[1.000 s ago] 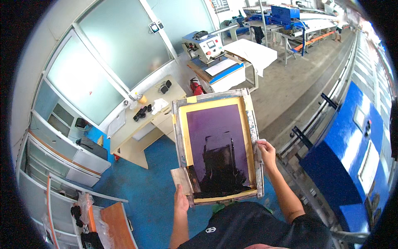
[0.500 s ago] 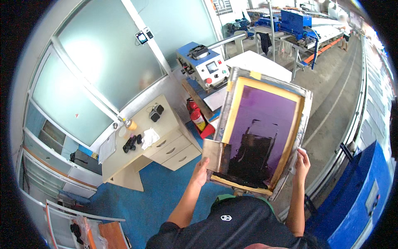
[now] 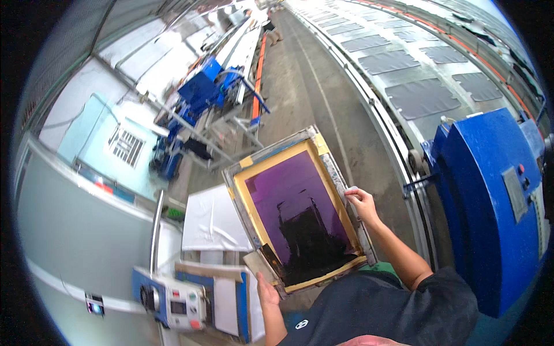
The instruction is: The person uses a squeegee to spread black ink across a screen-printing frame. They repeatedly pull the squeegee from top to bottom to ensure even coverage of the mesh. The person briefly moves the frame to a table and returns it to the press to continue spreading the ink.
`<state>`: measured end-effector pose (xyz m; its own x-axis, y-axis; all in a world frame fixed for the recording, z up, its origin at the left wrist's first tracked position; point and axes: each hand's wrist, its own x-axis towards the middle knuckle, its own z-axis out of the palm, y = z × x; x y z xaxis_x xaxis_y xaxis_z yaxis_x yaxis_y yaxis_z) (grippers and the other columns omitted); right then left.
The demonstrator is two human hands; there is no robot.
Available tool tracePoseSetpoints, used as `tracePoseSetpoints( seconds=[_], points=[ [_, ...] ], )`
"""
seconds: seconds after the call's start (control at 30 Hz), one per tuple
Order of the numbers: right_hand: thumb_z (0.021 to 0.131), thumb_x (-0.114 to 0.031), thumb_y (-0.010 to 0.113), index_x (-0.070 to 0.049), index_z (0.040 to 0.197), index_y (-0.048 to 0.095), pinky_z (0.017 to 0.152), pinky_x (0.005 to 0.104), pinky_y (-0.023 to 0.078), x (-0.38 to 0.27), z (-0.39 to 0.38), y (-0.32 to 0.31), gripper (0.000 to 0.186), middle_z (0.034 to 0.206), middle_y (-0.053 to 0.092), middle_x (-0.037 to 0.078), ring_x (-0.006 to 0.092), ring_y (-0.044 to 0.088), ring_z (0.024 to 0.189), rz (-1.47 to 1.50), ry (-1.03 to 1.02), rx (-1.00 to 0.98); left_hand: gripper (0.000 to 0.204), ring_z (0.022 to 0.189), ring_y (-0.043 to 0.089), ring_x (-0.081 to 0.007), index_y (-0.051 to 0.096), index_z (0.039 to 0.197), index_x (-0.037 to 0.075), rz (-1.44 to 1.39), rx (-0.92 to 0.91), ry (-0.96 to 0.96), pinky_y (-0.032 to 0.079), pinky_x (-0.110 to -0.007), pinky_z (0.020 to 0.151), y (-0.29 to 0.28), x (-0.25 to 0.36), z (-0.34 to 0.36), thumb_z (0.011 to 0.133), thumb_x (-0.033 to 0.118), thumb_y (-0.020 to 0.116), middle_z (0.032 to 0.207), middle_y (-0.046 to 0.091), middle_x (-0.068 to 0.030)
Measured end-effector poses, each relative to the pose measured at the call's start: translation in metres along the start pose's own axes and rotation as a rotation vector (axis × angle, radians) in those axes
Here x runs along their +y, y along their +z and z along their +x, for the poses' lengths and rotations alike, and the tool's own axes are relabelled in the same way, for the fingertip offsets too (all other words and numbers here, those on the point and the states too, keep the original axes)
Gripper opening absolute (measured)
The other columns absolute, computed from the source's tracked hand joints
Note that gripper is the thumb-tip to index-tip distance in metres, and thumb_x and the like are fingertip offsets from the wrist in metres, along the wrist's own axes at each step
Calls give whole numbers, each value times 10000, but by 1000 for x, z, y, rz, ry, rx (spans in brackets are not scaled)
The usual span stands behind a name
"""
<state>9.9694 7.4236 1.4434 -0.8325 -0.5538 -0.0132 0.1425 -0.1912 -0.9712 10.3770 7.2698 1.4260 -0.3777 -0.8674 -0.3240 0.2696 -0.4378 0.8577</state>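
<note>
The long printing table point(image 3: 438, 86) with dark cloth pieces is now coming into view where a second ago the cabinets were, so the person is turning toward it. The screen frame point(image 3: 297, 210) is being carried in front of the chest, the right hand point(image 3: 361, 202) clamped on its side rail and the left hand point(image 3: 266, 290) gripping its lower corner.

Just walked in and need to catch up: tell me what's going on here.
A person is carrying a screen-printing frame with both hands, held up in front of the chest. The right hand grips the frame's right rail, and the left hand holds its lower left corner. The purple mesh carries dark ink pooled toward the near end. A big blue machine stands to the person's right beside a long printing table laid with dark fabric pieces, and a white-topped table stands to the left.
</note>
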Motion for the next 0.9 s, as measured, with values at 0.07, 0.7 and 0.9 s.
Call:
tracePoseSetpoints(
  seconds=[0.07,0.7,0.9],
  points=[
    [968,-77,652,-9,1071,727,926,270,489,8,57,6,144,1042,726,46,104,641,985,17,20,-12,775,1416,432,-268,413,1521,52,54,47,-18,293,-423,1202,7,-8,65,970,551,631,1530,491,-93],
    [956,-118,649,-29,1089,727,745,253,471,-43,512,14,178,872,703,-3,69,583,802,-62,-130,291,853,1469,339,-266,328,1553,3,118,-239,-26,237,-422,1227,317,19,581,966,529,655,1591,380,-129],
    [983,-137,625,-78,1104,745,664,206,366,-81,566,-42,180,792,576,-91,18,448,701,2,-142,676,809,1423,394,-255,377,1509,-24,229,-492,-151,271,-422,1209,520,39,693,955,466,707,1548,431,-120]
  ],
)
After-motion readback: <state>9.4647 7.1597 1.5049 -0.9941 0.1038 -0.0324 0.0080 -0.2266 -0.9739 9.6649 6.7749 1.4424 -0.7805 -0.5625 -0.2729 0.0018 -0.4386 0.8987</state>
